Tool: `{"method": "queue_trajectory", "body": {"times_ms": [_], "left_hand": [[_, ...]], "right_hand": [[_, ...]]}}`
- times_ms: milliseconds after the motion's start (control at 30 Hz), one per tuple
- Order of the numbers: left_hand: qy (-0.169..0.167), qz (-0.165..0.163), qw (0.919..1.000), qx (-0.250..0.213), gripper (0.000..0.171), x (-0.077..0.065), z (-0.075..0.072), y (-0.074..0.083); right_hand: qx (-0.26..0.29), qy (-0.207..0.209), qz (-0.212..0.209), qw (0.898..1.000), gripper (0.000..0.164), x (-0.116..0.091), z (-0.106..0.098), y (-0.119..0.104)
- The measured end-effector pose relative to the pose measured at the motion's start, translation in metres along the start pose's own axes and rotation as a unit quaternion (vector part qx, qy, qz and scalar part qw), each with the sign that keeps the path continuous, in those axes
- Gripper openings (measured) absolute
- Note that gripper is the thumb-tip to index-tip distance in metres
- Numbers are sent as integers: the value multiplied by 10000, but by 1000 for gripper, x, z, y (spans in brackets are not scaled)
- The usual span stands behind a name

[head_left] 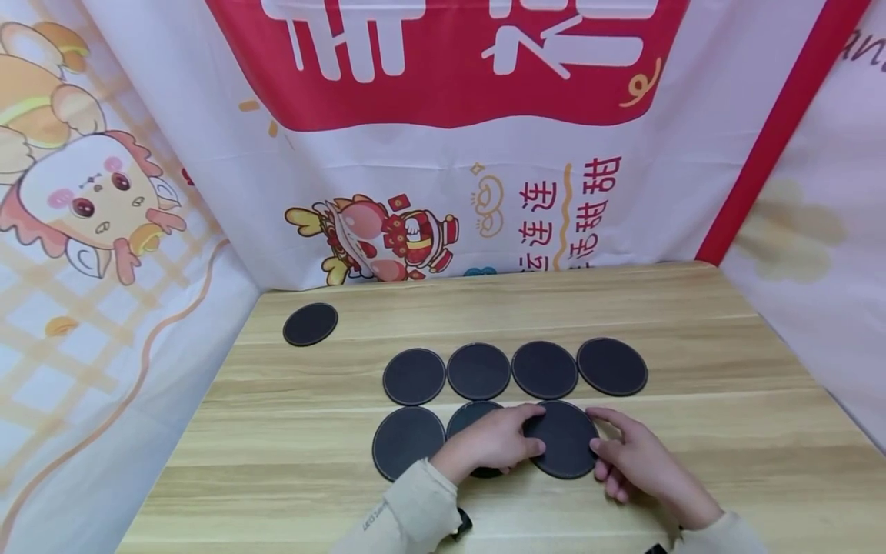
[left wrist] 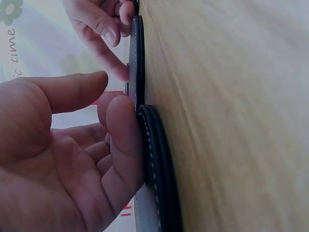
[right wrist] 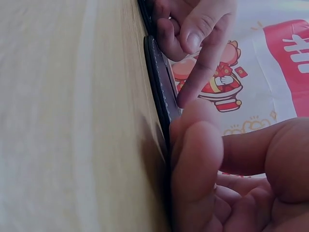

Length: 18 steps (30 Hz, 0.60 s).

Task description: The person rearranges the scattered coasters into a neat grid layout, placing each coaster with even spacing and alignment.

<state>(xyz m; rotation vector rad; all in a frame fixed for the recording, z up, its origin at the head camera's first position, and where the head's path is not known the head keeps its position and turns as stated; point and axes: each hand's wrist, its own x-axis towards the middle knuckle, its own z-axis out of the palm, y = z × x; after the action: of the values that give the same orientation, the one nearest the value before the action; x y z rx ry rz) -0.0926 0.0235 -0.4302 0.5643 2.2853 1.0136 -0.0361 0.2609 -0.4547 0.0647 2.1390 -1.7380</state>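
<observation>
A black round coaster (head_left: 564,442) with a stitched rim lies flat on the table between both hands. My left hand (head_left: 494,440) reaches over another coaster (head_left: 469,415) and touches the left side of the first with forefinger and thumb. At its right edge, my right hand (head_left: 640,458) has forefinger and thumb against the rim, the other fingers loosely bent. In the left wrist view, a stitched coaster edge (left wrist: 161,179) shows beside the left fingers. The right wrist view shows the coaster (right wrist: 161,77) between the two hands, its near part hidden by the right fingers.
Several matching coasters form a row behind, including a right-end one (head_left: 612,366) and a left-end one (head_left: 414,376). Another coaster (head_left: 408,443) lies at the front left. A lone coaster (head_left: 310,324) sits at the back left of the wooden table (head_left: 277,462). Printed cloth (head_left: 415,161) hangs behind.
</observation>
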Motion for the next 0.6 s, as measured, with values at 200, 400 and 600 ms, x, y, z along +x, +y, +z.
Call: {"method": "queue_trajectory", "body": {"times_ms": [200,400,600], "left_hand": [[-49,-41,10000,-7,54,0,1,1],[-41,-60,10000,-48,55,0,0,2],[-77,-79,9999,-111,56,0,1,-1]], "right_hand": [[34,-26,-7,10000,63,0,-1,2],[31,-63,65,10000,63,0,-3,1],[20,-79,23,10000,63,0,-2,0]]}}
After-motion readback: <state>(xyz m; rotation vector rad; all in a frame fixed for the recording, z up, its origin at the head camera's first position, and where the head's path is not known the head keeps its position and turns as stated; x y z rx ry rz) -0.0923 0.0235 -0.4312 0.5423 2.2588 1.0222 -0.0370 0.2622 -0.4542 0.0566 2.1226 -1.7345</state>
